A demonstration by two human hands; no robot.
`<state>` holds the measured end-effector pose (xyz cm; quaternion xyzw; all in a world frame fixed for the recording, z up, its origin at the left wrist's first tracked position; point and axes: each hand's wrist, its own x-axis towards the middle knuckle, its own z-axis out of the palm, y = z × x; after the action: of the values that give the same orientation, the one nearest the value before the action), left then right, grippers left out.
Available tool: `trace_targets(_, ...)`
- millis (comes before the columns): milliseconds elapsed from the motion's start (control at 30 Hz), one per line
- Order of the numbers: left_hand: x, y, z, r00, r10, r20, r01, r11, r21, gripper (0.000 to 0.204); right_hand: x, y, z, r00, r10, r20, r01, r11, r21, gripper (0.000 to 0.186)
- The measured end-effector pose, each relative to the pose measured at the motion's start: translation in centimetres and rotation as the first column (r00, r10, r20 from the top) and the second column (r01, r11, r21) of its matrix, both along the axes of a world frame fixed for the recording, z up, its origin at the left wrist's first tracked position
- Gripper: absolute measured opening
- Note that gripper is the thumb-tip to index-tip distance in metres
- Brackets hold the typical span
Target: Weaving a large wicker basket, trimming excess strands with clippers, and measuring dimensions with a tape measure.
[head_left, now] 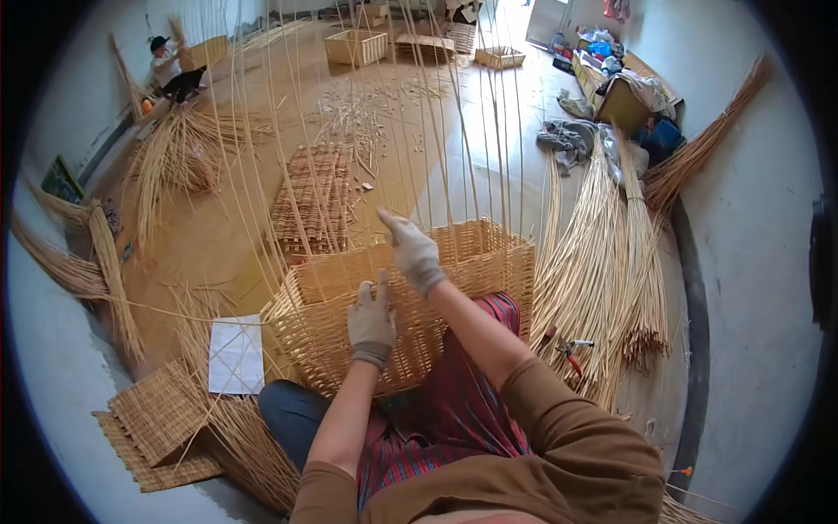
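A pale woven basket [332, 341] with tall upright stakes rests at my lap, on striped cloth [467, 402]. Against its near side, my gloved left hand [371, 325] has some fingers stretched upward and apart, touching the weave near the rim. My gloved right hand [410, 249] is raised just above the near rim among the stakes, to the right of and higher than my left. Its fingers are pressed together; whatever they hold is too small to make out.
Long rods [585, 253] lie at right, beside red-handled cutters [572, 356]. Woven panels [157, 410] and a white sheet [234, 354] lie at lower left. Another panel [310, 188] lies beyond the basket. A person [170, 70] sits at back left. Boxy baskets [353, 48] stand behind.
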<state>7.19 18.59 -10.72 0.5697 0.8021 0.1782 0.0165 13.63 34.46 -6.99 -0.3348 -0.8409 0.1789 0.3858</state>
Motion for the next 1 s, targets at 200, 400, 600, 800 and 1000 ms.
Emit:
trace_targets(200,0.6,-0.5,-0.5,0.990,0.005,-0.138,-0.009,0.999,-0.031,0.089,2.4,1.5,-0.7,0.983,0.013,-0.182,-0.133,0.733,-0.667,0.077)
trace_targets(400,0.8,-0.3,-2.3,0.992,0.100,-0.075,-0.101,0.995,-0.008,0.088,0.2,0.8,1.5,0.976,0.194,-0.101,-0.193,0.981,0.021,0.077)
trace_targets(600,1.1,1.3,-0.2,0.998,0.064,-0.011,-0.064,0.998,0.008,0.085,0.1,4.6,0.0,0.837,0.175,-0.518,-0.275,0.954,-0.121,0.058)
trace_targets(800,0.6,1.4,0.1,0.973,0.084,-0.213,-0.127,0.972,-0.199,0.079,15.5,3.8,-4.4,0.934,-0.114,-0.337,-0.191,0.640,-0.744,0.020)
trace_targets(1000,7.6,5.7,0.8,0.993,-0.082,-0.080,0.059,0.963,-0.264,0.082,12.5,4.8,0.2,0.939,-0.162,-0.304,-0.085,0.746,-0.661,0.026)
